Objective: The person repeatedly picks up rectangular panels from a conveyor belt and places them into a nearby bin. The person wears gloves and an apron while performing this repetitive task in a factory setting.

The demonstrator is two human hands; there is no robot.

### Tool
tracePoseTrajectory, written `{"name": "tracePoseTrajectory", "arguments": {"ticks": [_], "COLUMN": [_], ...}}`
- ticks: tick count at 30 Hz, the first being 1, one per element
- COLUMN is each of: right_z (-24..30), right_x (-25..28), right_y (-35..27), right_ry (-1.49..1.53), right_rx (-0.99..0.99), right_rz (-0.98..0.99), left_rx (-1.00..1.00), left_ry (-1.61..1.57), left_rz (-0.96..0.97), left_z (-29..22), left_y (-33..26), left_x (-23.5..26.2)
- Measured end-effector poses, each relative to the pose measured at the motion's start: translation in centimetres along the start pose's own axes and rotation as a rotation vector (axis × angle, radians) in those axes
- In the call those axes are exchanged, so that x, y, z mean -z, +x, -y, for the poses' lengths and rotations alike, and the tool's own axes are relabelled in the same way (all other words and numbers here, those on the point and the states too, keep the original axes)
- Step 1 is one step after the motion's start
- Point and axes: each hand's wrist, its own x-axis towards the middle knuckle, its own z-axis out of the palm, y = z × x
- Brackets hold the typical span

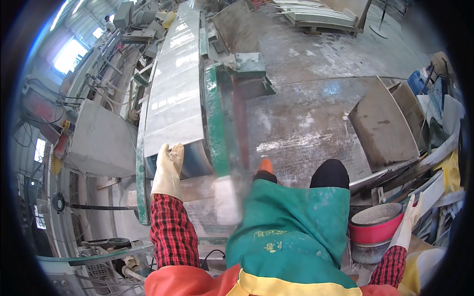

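My left hand point(169, 170), in a cream rubber glove, is closed at the near edge of a white stone slab point(174, 123). Its thumb and fingertips meet the slab's edge, though the underside of the grip is hidden. The slab lies on a long roller conveyor, above a blue-grey curved end point(195, 160). Out to the right, my right hand point(407, 226), gloved alike, reaches past a red bucket point(377, 227). Its fingers are stretched and slightly apart beside a pale strip point(430, 193); no firm hold on the strip shows.
A green machine rail point(216, 113) runs along the conveyor's right side, with a blurred white block point(227, 201) at its near end. Large brown boards point(384, 126) lean at the right. A grey cabinet point(101, 140) stands left. Slabs on a pallet point(321, 19) lie far off.
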Motion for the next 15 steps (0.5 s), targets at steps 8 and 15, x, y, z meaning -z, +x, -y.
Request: {"name": "tracePoseTrajectory", "arguments": {"ticks": [8, 15], "right_z": [-3.1, -10.2], "right_x": [1.6, -2.2], "right_y": [2.2, 4.1], "right_ry": [-0.176, -0.208], "right_rx": [-0.010, -0.152], "right_rz": [-0.195, -0.085], "left_rx": [-1.057, -1.449], "left_ry": [1.014, 1.352], "left_rz": [0.311, 0.505], "left_z": [9.0, 15.4], "left_y": [-7.3, -2.1], "left_x": [-4.7, -7.9]}}
